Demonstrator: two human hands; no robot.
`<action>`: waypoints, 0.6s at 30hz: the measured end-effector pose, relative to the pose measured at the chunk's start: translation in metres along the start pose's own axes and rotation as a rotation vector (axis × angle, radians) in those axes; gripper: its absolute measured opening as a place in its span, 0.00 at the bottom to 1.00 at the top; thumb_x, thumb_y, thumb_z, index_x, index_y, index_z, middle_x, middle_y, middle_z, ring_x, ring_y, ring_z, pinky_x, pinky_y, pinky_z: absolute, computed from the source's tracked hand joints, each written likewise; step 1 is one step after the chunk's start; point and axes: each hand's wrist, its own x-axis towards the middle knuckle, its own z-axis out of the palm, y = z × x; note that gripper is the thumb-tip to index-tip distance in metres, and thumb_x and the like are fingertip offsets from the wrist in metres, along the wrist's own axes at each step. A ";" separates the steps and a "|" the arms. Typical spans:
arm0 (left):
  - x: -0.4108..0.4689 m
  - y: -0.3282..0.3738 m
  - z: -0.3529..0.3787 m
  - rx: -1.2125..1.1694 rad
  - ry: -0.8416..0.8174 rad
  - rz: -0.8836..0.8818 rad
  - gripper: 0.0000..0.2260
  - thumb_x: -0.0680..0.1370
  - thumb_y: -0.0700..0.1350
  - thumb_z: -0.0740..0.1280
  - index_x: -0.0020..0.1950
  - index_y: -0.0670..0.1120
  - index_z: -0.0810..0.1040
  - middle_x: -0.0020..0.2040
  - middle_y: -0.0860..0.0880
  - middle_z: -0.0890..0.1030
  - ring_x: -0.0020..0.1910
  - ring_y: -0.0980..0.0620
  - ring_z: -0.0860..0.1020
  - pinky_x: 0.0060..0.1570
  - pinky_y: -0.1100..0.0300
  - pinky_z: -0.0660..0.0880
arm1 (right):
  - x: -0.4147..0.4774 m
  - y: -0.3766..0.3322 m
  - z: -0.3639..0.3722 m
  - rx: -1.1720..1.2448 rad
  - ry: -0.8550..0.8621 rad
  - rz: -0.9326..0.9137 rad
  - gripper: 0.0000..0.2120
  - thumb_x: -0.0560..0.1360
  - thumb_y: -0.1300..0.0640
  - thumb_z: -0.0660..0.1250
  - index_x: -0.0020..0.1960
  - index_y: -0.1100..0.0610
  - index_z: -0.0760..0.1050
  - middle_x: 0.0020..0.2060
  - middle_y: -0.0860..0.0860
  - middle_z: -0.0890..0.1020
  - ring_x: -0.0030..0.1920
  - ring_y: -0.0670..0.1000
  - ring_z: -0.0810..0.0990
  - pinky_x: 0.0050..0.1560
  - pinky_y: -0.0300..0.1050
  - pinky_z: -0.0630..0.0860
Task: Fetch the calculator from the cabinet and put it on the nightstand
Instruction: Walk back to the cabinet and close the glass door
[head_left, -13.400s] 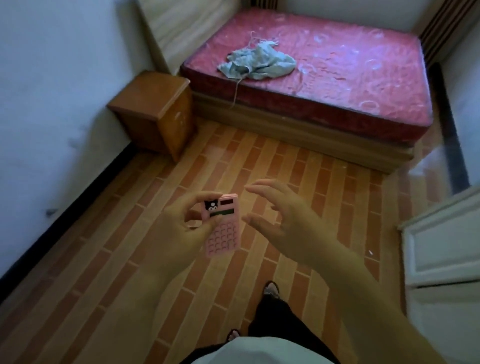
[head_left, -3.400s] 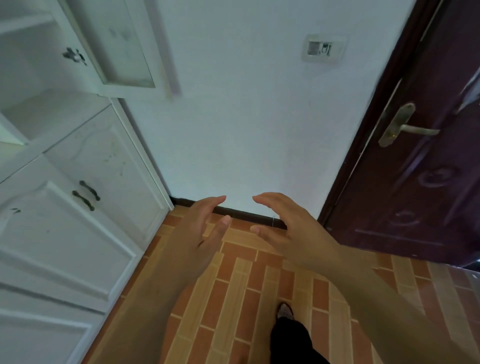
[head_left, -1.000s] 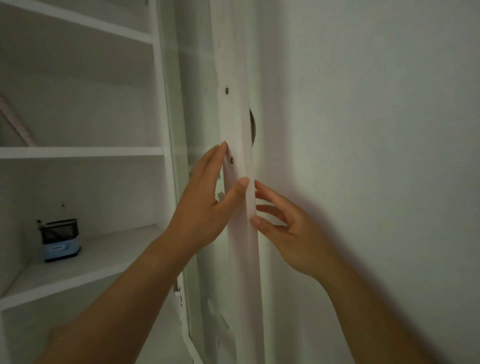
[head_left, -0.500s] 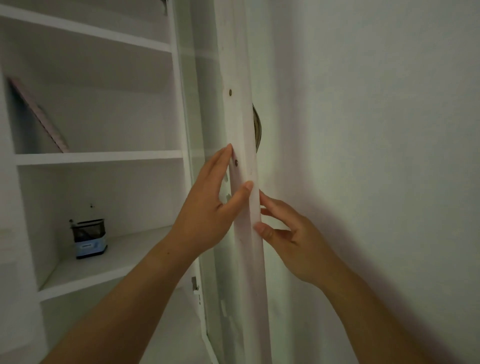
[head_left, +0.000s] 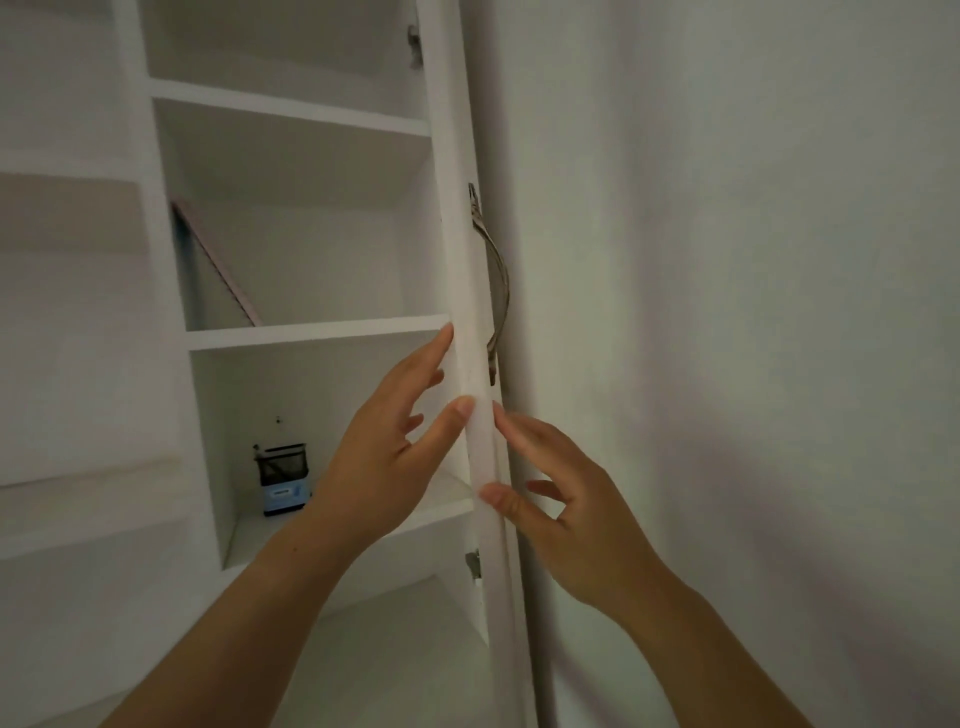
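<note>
Small blue-and-black mesh holder (head_left: 283, 478) is seen on the shelf, left of the fingers. Left hand (head_left: 384, 457), fingers spread, is laid on the inner face of the white cabinet door's edge (head_left: 475, 364); right hand (head_left: 566, 512), fingers loosely spread, is set on the outer side, presumably to swing it. Calculator is not visible, so its look cannot be told.

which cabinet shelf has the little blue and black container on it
The lowest shelf, below the one with a leaning board; the container stands near its left wall.
</note>
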 end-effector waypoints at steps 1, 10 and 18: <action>-0.003 -0.003 -0.008 0.000 0.000 -0.001 0.26 0.74 0.59 0.58 0.72 0.61 0.58 0.69 0.59 0.67 0.66 0.60 0.68 0.62 0.48 0.72 | 0.002 -0.002 0.008 -0.016 0.006 -0.003 0.25 0.69 0.33 0.59 0.65 0.28 0.58 0.60 0.23 0.64 0.63 0.32 0.65 0.61 0.35 0.68; -0.020 -0.030 -0.078 0.053 -0.023 -0.021 0.29 0.73 0.58 0.59 0.72 0.65 0.53 0.71 0.62 0.63 0.65 0.62 0.66 0.63 0.54 0.70 | 0.018 -0.021 0.075 -0.186 0.002 -0.031 0.26 0.69 0.33 0.58 0.62 0.21 0.49 0.65 0.22 0.52 0.63 0.25 0.54 0.67 0.41 0.63; -0.021 -0.068 -0.128 0.113 -0.052 -0.048 0.28 0.70 0.60 0.58 0.67 0.70 0.50 0.67 0.65 0.62 0.68 0.59 0.64 0.64 0.55 0.68 | 0.036 -0.030 0.127 -0.210 -0.030 0.014 0.31 0.67 0.30 0.57 0.66 0.25 0.49 0.70 0.29 0.50 0.71 0.37 0.55 0.71 0.53 0.62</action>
